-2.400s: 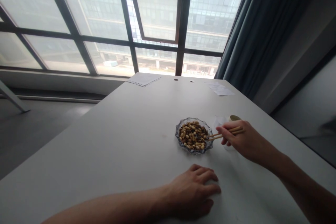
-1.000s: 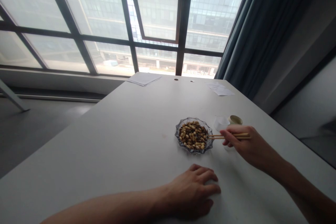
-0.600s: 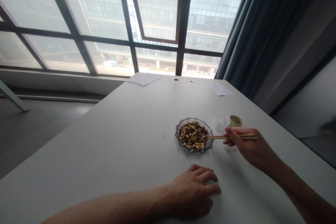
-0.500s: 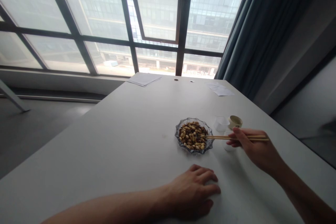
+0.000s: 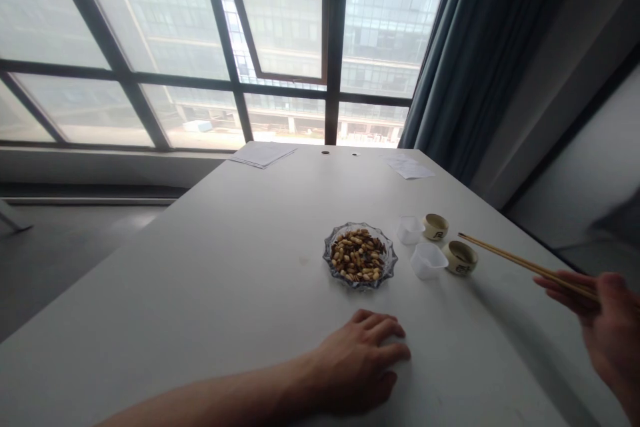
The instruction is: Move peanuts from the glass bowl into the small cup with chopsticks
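My right hand (image 5: 603, 313) grips a pair of wooden chopsticks (image 5: 520, 260) at the right edge of the view. Their tips, close together and dark at the end, hover just beyond the nearer beige cup (image 5: 461, 260); whether they pinch anything small, I cannot make out. My left hand (image 5: 363, 357) rests palm down on the table (image 5: 225, 293), fingers a little apart, with nothing in it. In front of it stands a scalloped glass bowl (image 5: 327, 263) full of mixed nuts and dark seeds (image 5: 359, 255).
Right of the bowl are two translucent plastic cups, one near (image 5: 429, 263) and one farther (image 5: 410, 230), and another beige cup (image 5: 436, 227) with a dark mark. Papers (image 5: 263, 155) lie at the far left, another sheet (image 5: 407, 165) at the far right. Windows and a curtain (image 5: 445, 80) lie beyond.
My right hand has drawn the chopsticks out of the bowl and moved right, past the cups, which now show fully. My left hand stays in place; the view has shifted slightly.
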A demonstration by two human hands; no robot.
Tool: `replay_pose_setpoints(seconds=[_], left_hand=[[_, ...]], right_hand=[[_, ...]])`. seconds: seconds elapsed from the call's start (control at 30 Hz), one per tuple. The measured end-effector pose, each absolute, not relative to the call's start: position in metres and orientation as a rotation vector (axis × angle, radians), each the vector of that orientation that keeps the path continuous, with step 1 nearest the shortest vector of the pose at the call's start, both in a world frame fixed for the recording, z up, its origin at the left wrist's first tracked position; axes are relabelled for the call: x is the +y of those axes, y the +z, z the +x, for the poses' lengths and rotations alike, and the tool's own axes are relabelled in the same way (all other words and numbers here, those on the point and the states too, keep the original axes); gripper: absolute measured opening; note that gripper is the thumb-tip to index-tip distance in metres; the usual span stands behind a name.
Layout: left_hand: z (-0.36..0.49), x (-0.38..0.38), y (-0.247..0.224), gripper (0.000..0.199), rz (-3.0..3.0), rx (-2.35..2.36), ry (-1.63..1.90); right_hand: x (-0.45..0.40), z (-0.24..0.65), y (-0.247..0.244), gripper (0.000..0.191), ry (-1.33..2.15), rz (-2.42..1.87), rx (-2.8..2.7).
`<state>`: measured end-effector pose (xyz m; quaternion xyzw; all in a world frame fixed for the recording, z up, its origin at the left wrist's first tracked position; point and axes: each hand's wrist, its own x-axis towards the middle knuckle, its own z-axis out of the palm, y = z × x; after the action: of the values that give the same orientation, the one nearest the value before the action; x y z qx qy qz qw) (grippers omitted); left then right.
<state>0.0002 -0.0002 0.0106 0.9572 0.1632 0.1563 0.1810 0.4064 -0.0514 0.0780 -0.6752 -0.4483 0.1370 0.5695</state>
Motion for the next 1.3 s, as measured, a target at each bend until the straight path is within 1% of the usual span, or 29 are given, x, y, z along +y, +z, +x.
replay_pose_setpoints(seconds=[0.03,0.13,0.2,0.33,0.5,0.63,0.73,0.83,1.0,1.17,1.3], left_hand=[[0.0,0.0,0.01,0.032,2.702,0.466,0.44],[0.001,0.0,0.009,0.031,2.704,0.474,0.44],[0.001,0.0,0.009,0.031,2.708,0.473,0.439],[0.001,-0.001,0.01,0.032,2.708,0.48,0.436],[0.001,-0.001,0.009,0.03,2.713,0.48,0.435],[0.001,0.0,0.008,0.03,2.711,0.482,0.44],[0.001,-0.001,0.008,0.031,2.718,0.487,0.433],[0.001,-0.001,0.008,0.032,2.724,0.478,0.453],[0.002,0.001,0.006,0.03,2.729,0.442,0.451],[0.003,0.003,-0.002,0.027,2.766,0.413,0.458],[0.005,0.004,-0.01,0.026,2.789,0.419,0.452]], right_hand=[[-0.056,0.41,0.075,0.047,0.334,-1.601,-1.019],[-0.064,0.411,0.067,0.027,0.36,-1.57,-0.887],[-0.064,0.407,0.064,0.021,0.389,-1.559,-0.888],[-0.06,0.401,0.073,0.025,0.429,-1.55,-0.837],[-0.052,0.379,0.107,0.034,0.414,-1.486,-0.843],[-0.032,0.337,0.137,0.042,0.468,-1.414,-1.05],[-0.009,0.3,0.155,0.056,0.533,-1.472,-1.268],[0.014,0.27,0.165,0.064,0.668,-1.483,-1.493],[0.037,0.241,0.171,0.062,0.807,-1.522,-1.744],[0.044,0.236,0.168,0.065,0.82,-1.6,-1.829],[0.045,0.242,0.169,0.067,0.756,-1.609,-1.83]])
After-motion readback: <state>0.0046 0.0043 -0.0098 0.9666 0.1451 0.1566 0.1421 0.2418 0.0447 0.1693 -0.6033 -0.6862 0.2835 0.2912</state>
